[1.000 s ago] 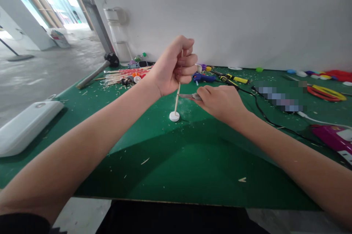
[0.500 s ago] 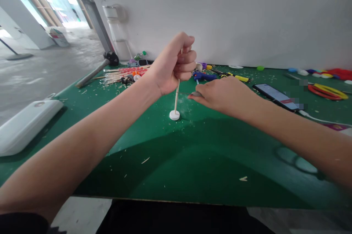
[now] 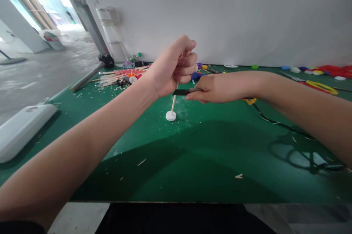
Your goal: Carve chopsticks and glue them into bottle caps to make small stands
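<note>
We hold a thin wooden stick [image 3: 173, 103] upright, its foot set in a small white cap [image 3: 171, 116] that rests on the green mat [image 3: 192, 160] just below our left hand [image 3: 172, 69]. That hand is closed in a fist around the stick's upper part. Our right hand [image 3: 217, 88] is closed on a knife [image 3: 183, 92], which lies level with its tip against the stick, right under the left fist. The closeness is the main danger, as we judge it: if the edge skips off the round wood, it may run straight into the heel or little finger of the left hand. Too much sideways pressure could also snap so thin a stick, or tip it out of the cap. The cap sits loose on the mat and may skid from under the fist, the more so with wood shavings [image 3: 180, 111] scattered around it. Under our right forearm a black cable [image 3: 271, 121] crosses the mat; a jerk of that arm might catch it and jolt the knife. The hammer [image 3: 90, 73] beyond the left hand lies well apart and looks harmless.
</note>
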`<control>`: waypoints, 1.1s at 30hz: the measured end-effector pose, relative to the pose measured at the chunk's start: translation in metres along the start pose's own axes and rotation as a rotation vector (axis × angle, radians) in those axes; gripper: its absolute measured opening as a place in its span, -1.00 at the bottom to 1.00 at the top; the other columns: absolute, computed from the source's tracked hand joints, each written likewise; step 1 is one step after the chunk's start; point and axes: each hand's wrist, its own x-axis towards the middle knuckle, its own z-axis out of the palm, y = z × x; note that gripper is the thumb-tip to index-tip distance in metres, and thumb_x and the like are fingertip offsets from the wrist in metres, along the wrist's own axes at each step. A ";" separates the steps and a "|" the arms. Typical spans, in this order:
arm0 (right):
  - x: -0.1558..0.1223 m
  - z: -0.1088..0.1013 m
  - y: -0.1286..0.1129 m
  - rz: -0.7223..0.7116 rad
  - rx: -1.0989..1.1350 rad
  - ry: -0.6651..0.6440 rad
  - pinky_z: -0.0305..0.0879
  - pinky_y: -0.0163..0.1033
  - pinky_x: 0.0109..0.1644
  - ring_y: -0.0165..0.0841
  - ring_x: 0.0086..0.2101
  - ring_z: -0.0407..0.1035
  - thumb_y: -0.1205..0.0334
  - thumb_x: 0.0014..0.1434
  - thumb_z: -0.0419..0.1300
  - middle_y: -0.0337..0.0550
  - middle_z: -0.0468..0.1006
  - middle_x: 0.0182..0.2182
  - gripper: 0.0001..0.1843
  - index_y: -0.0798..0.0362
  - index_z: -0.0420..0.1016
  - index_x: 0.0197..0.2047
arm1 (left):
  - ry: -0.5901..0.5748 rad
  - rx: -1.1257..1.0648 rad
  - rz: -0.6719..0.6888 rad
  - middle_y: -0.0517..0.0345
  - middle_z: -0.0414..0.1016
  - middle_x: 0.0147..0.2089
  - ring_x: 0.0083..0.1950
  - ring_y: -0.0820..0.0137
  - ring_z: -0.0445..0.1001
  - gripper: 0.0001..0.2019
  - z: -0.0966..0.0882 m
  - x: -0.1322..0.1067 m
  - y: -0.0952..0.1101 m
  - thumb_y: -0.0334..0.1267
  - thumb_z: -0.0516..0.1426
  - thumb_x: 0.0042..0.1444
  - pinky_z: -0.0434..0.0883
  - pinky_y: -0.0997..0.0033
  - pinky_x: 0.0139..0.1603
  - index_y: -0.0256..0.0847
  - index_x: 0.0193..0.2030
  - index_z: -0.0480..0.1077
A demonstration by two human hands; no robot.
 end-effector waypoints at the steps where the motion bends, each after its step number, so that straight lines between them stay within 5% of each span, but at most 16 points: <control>1: 0.000 -0.002 0.001 -0.003 0.091 -0.088 0.06 -0.24 -0.54 -0.47 -0.65 0.15 -0.36 0.19 -0.11 -0.25 0.31 -0.63 -0.39 0.01 0.33 -0.49 | -0.011 0.012 0.003 0.37 -0.15 -0.63 -0.69 0.62 -0.14 -0.67 0.000 0.000 0.000 -0.44 0.10 0.04 -0.16 0.61 -0.76 -0.13 -0.57 0.00; 5: -0.001 0.002 0.005 -0.048 0.347 -0.334 0.07 -0.23 -0.52 -0.49 -0.63 0.09 -0.36 0.20 -0.13 -0.29 0.25 -0.62 -0.39 -0.01 0.31 -0.48 | 0.006 0.059 -0.024 0.37 -0.17 -0.64 -0.69 0.64 -0.15 -0.68 -0.001 0.001 0.003 -0.43 0.07 0.05 -0.18 0.61 -0.73 -0.16 -0.57 -0.03; 7: -0.003 0.009 0.005 -0.055 0.302 -0.252 0.05 -0.23 -0.51 -0.48 -0.63 0.10 -0.39 0.18 -0.14 -0.30 0.25 -0.62 -0.38 -0.01 0.31 -0.46 | 0.032 0.056 -0.031 0.37 -0.16 -0.65 -0.69 0.64 -0.15 -0.68 -0.002 0.001 0.005 -0.43 0.07 0.03 -0.18 0.61 -0.73 -0.17 -0.57 -0.04; 11: -0.008 0.024 -0.001 -0.073 -0.037 0.156 -0.01 -0.23 -0.49 -0.47 -0.62 0.09 -0.28 0.27 -0.19 -0.26 0.28 -0.63 -0.39 0.02 0.33 -0.46 | 0.061 0.018 -0.032 0.36 -0.15 -0.64 -0.69 0.65 -0.14 -0.70 -0.004 0.000 0.007 -0.43 0.07 0.03 -0.18 0.61 -0.73 -0.18 -0.56 -0.02; 14: -0.010 0.029 -0.005 -0.031 -0.259 0.340 -0.04 -0.22 -0.45 -0.42 -0.58 0.16 -0.18 0.31 -0.21 -0.16 0.37 -0.57 -0.41 0.07 0.43 -0.37 | 0.096 -0.081 -0.067 0.37 -0.13 -0.64 -0.70 0.65 -0.10 -0.73 -0.006 0.000 0.008 -0.45 0.07 0.04 -0.19 0.62 -0.72 -0.18 -0.55 0.03; 20: -0.007 0.031 -0.003 0.008 -0.389 0.378 -0.05 -0.23 -0.42 -0.33 -0.54 0.28 -0.19 0.32 -0.27 -0.07 0.47 -0.50 -0.34 0.10 0.49 -0.24 | 0.330 -0.295 -0.104 0.38 -0.06 -0.64 -0.74 0.67 -0.06 -0.81 -0.005 0.001 0.007 -0.38 0.06 0.07 -0.19 0.65 -0.76 -0.17 -0.49 0.09; 28: -0.006 0.034 -0.005 -0.004 -0.422 0.408 -0.09 -0.24 -0.44 -0.33 -0.52 0.31 -0.16 0.34 -0.26 -0.07 0.49 -0.49 -0.36 0.11 0.49 -0.23 | 0.208 -0.206 -0.089 0.38 -0.09 -0.64 -0.75 0.65 -0.02 -0.77 -0.007 0.002 0.008 -0.41 0.08 0.02 -0.20 0.65 -0.76 -0.17 -0.51 0.05; 33: -0.005 0.037 -0.006 0.000 -0.453 0.441 -0.11 -0.24 -0.45 -0.33 -0.53 0.31 -0.15 0.34 -0.26 -0.07 0.51 -0.49 -0.36 0.10 0.50 -0.23 | 0.324 -0.297 -0.103 0.38 -0.05 -0.65 -0.77 0.65 -0.03 -0.82 -0.007 0.002 0.008 -0.38 0.06 0.03 -0.17 0.63 -0.80 -0.17 -0.48 0.09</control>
